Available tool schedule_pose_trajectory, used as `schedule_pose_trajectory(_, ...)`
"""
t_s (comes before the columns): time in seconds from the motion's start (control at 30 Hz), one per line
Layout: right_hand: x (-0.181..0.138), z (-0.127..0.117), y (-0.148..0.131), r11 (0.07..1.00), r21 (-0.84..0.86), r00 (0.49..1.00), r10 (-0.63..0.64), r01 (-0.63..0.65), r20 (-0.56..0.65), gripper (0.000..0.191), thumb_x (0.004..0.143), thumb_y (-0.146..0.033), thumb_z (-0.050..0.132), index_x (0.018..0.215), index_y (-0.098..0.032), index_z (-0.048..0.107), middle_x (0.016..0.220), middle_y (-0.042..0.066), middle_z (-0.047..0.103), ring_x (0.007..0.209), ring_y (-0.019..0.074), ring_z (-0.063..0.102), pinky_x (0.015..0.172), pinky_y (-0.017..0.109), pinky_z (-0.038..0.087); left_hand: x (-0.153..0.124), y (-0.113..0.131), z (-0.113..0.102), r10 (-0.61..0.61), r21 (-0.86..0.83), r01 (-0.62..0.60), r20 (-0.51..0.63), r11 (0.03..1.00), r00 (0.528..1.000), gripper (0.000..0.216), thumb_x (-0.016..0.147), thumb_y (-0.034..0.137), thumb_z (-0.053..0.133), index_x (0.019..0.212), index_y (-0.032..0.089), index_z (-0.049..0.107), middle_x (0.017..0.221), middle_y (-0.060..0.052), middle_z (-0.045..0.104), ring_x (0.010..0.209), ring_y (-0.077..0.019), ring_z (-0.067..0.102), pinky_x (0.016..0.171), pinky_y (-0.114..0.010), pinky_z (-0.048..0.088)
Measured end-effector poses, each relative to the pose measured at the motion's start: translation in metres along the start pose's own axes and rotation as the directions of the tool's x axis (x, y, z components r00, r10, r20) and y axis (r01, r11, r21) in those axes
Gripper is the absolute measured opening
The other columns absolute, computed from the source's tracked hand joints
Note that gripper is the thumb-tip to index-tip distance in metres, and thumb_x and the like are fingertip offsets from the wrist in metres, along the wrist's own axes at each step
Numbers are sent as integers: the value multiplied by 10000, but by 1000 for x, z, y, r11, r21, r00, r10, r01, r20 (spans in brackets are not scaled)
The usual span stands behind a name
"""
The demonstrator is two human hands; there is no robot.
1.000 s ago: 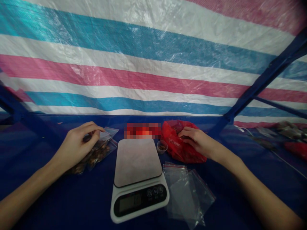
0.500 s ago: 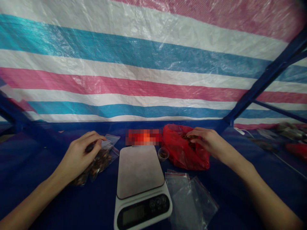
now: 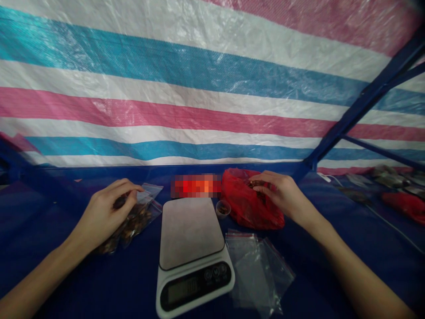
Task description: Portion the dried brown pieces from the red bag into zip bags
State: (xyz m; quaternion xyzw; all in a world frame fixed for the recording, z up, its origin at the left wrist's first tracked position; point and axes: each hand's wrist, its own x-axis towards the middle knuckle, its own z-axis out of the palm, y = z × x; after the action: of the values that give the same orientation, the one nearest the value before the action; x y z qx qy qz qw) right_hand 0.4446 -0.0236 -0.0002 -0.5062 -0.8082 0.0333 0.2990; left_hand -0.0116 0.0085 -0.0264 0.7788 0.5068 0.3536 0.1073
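My left hand (image 3: pixel 111 206) is over clear zip bags (image 3: pixel 134 223) filled with small brown pieces, at the left of a kitchen scale. Its thumb and forefinger curl toward each other; what they pinch, if anything, is hidden. My right hand (image 3: pixel 277 190) reaches into the open red plastic bag (image 3: pixel 252 210), its fingers closed on a few small brown pieces (image 3: pixel 255 183). The exact kind of the pieces is too small to tell. Between my hands stands the digital kitchen scale (image 3: pixel 191 235), its metal plate bare and its display dim.
Beside the scale's far right corner is a small clear cup (image 3: pixel 223 209) with brown bits inside. Flat, unfilled zip bags (image 3: pixel 252 270) lie right of the scale. Behind it is a blurred-out red object (image 3: pixel 195 186). A striped tarp (image 3: pixel 166 88) and blue frame bar (image 3: pixel 352 119) bound the table.
The whole view has shifted slightly, with things now a little further left and up. Both hands keep nearly the same places; the right fingers still work at the red bag's opening.
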Motion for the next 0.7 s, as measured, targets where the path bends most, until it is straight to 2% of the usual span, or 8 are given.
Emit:
schedule_pose_trajectory(0.1,0,0,-2,1000,-27,1000,14,-15,-13,176,964,-159,634,1032,-206,790,1012,102,810,899,266,783,836,375,619,0,1,0,-2,-1,2,2,1000,1000,192,950,468,555,939,389,730,969,-26,760,968,-297,722,893,-436,555)
schedule_pose_trajectory(0.23,0,-1,-5,999,-13,996,41,-42,-75,154,972,-189,661,1049,-209,793,1030,101,810,915,267,783,843,367,618,2,-4,3,7,18,-7,-11,1000,1000,265,941,438,563,926,259,757,972,-56,760,941,-267,723,878,-382,542)
schedule_pose_trajectory(0.33,0,4,-14,999,28,995,19,-17,-97,156,971,-181,668,1057,-208,796,1039,98,811,932,270,782,865,376,616,3,-8,4,13,25,-13,-3,1000,1000,312,958,424,553,939,197,765,983,-68,752,939,-243,718,885,-352,523)
schedule_pose_trajectory(0.5,1,21,-42,992,113,997,-50,57,-58,180,972,-122,679,1076,-218,792,1046,80,809,951,254,776,872,363,608,1,-8,3,25,19,-25,-2,1000,1000,310,975,412,553,942,187,764,979,-64,745,936,-224,709,880,-329,504)
schedule_pose_trajectory(0.7,1,47,-72,951,303,997,-70,63,14,189,966,-111,723,1091,-238,788,1031,55,791,927,221,765,829,327,614,0,-9,4,33,25,-34,3,999,999,302,972,412,553,956,196,765,990,-57,752,936,-223,714,884,-323,507)
